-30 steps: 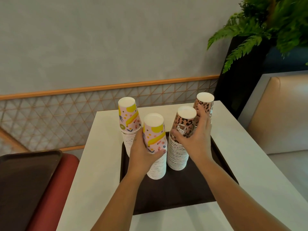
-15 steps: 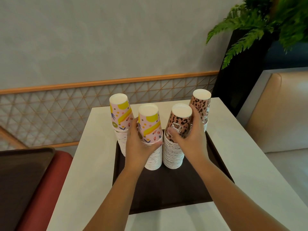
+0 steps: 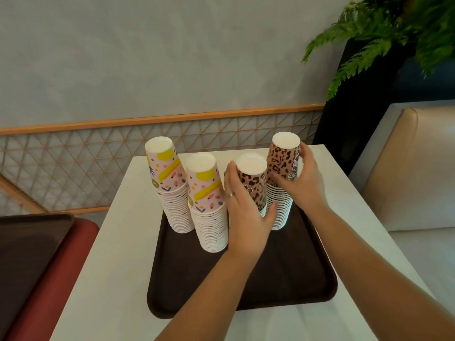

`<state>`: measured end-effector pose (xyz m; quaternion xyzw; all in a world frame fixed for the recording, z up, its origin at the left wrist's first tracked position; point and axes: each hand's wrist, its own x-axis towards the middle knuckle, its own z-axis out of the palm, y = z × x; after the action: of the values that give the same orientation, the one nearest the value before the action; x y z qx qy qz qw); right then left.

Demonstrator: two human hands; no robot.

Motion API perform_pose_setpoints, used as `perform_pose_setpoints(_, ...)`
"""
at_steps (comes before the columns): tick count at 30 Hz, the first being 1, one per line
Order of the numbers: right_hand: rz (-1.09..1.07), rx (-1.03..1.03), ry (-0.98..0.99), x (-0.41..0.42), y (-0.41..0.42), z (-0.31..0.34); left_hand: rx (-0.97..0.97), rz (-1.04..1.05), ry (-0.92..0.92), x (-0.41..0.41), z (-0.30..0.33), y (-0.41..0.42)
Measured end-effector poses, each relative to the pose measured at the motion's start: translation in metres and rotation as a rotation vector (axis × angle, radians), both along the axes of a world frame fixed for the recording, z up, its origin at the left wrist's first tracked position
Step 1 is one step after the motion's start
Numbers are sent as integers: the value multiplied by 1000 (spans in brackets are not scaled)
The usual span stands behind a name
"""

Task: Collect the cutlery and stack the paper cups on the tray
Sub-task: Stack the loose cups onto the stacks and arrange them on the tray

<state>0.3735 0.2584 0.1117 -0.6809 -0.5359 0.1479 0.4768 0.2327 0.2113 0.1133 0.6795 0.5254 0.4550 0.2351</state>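
Several upside-down stacks of paper cups stand on a dark brown tray (image 3: 283, 274). Two are pink with yellow shapes: a far-left stack (image 3: 170, 183) and a nearer one (image 3: 209, 205). Two are leopard-print: a middle stack (image 3: 254, 183) and a far-right stack (image 3: 283, 166). My left hand (image 3: 246, 212) wraps around the middle leopard stack, thumb on its right side. My right hand (image 3: 302, 178) grips the far-right leopard stack from its right. No cutlery is in view.
The tray lies on a white table (image 3: 118, 254) against a grey wall with a wooden lattice rail. A second dark tray (image 3: 29, 247) rests on a red seat at the left. A beige bench (image 3: 413, 168) and a potted fern (image 3: 384, 38) are at the right.
My left hand left the nearer pink stack and took the middle leopard stack. My right hand shifted from the middle leopard stack to the far-right one.
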Motion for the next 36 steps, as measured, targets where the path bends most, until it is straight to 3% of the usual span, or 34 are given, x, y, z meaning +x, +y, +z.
perform_pose_setpoints(11,-2,41,-13,33,17,-7,-98,51,-82,28,-2,33)
perform_pose_setpoints(36,40,63,9,54,31,-13,-38,16,-86,53,-6,92)
